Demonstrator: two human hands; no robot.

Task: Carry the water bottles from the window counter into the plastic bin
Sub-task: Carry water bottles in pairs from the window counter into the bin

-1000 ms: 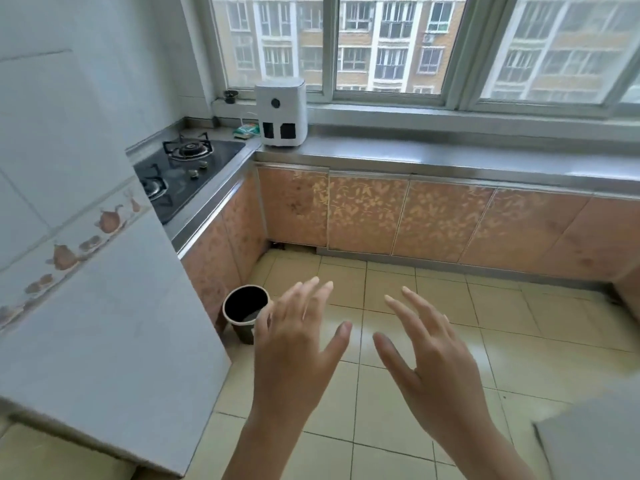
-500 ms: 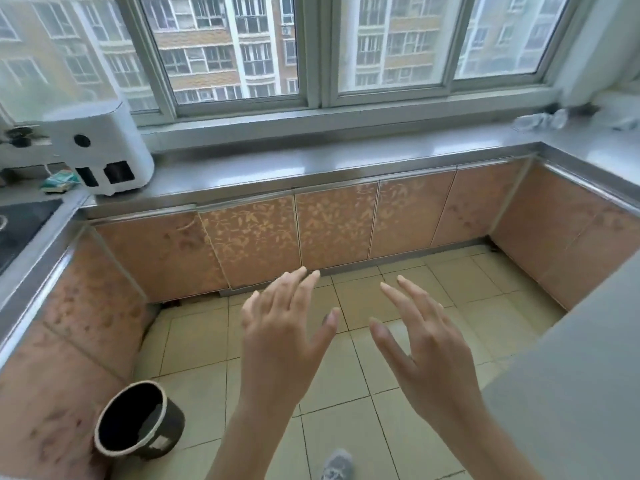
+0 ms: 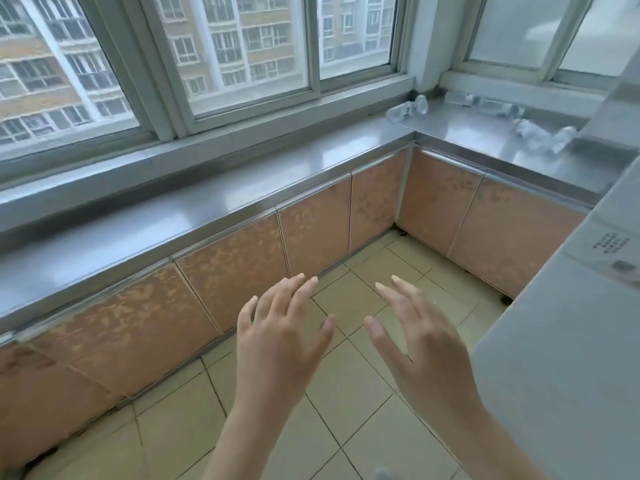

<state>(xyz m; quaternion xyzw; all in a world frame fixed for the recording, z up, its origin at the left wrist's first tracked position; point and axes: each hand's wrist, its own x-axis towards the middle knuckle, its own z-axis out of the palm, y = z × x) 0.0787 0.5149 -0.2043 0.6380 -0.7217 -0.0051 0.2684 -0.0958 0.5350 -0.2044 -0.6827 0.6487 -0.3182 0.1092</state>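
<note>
A: Hovering over the tiled floor (image 3: pixel 346 427), the left hand (image 3: pixel 277 344) and right hand (image 3: pixel 426 351) are raised side by side, backs toward the camera, fingers spread. What does each grip hold?

B: Nothing. Both grips are open and empty, and the two hands stay apart from each other.

A: Where are the water bottles (image 3: pixel 408 108)?

B: On the steel counter (image 3: pixel 242 199) in the far right corner, beneath the window (image 3: pixel 242 46). Two clear bottles lie just beside each other at the corner. More clear bottles (image 3: pixel 540 133) lie scattered along the right-hand run of the counter; blur makes their exact number hard to tell.

A: How do the hands stand to them?

B: Well apart. The hands are low in the view, in front of the orange patterned cabinet doors (image 3: pixel 311 237), while the bottles sit high and to the right.

A: And at the right edge?

B: A pale grey surface (image 3: pixel 571 358) fills it, partly hiding the counter's far end. The plastic bin is not visible in this view.
</note>
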